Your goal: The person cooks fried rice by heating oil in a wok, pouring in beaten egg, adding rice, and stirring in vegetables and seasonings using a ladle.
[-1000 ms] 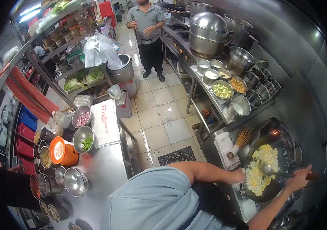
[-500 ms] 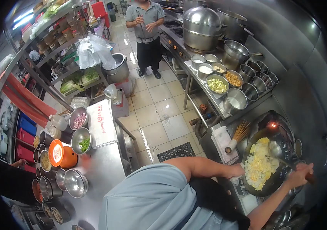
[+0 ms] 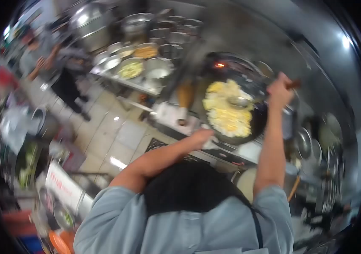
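Note:
A dark wok (image 3: 260,122) sits over the burner, with a flame showing at its far side. Yellow egg and white rice (image 3: 230,114) lie in it. My left hand (image 3: 202,138) is closed on the wok's near left edge, with a pale cloth at the grip. My right hand (image 3: 280,90) is wrapped round the wooden handle of a ladle (image 3: 239,101), whose bowl rests in the food. The picture is blurred by motion.
Left of the wok are a bamboo brush (image 3: 185,95) and a folded towel (image 3: 170,115). Metal bowls of ingredients (image 3: 130,70) stand on the counter beyond. Another person (image 3: 40,63) stands at the far left. Metal bowls (image 3: 304,143) are at the right.
The view has swung to the right, so the wok now appears near the middle. The ladle has shifted within the food. Both hands have kept their grips.

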